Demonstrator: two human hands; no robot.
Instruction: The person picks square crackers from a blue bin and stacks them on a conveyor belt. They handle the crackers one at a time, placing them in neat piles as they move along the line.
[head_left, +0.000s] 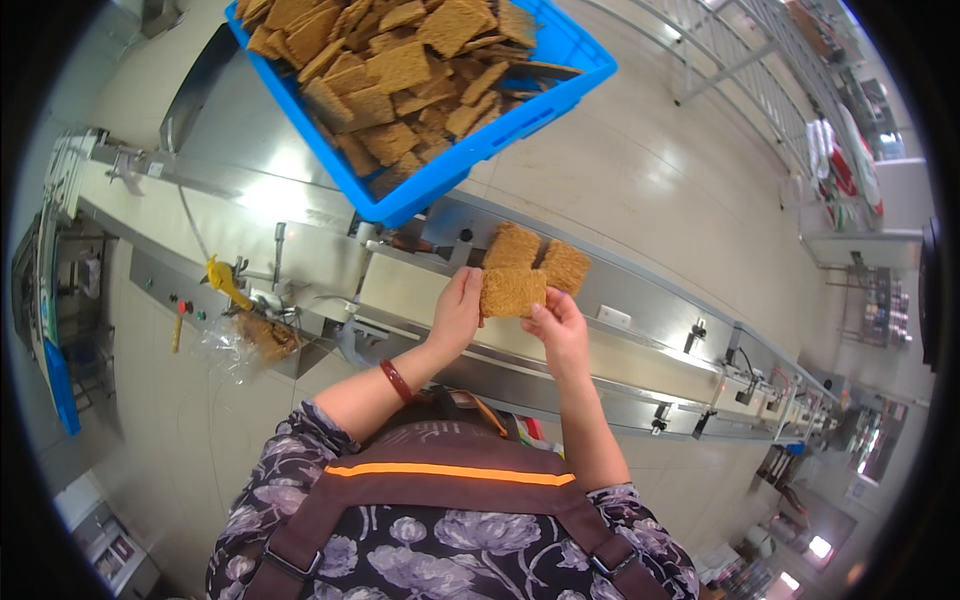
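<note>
My left hand (456, 309) and my right hand (561, 330) hold a flat brown cake (513, 293) with a rough, strand-like surface, like dried noodles, between them. The left fingers lie along its left edge; the right thumb and fingers pinch its lower right corner. It is over the pale conveyor belt (405, 287). Just beyond it, two similar cakes, one on the left (512, 246) and one on the right (565, 267), lie on the steel ledge (637, 298) along the belt. The held cake partly covers their near edges.
A blue plastic crate (450, 166) heaped with brown cakes (397, 67) stands beyond the belt, to the left. A yellow-handled device (225, 281) and crumpled clear plastic (225, 349) are at the left. Sensor brackets (696, 334) line the belt on the right. A metal rack (720, 60) stands farther off.
</note>
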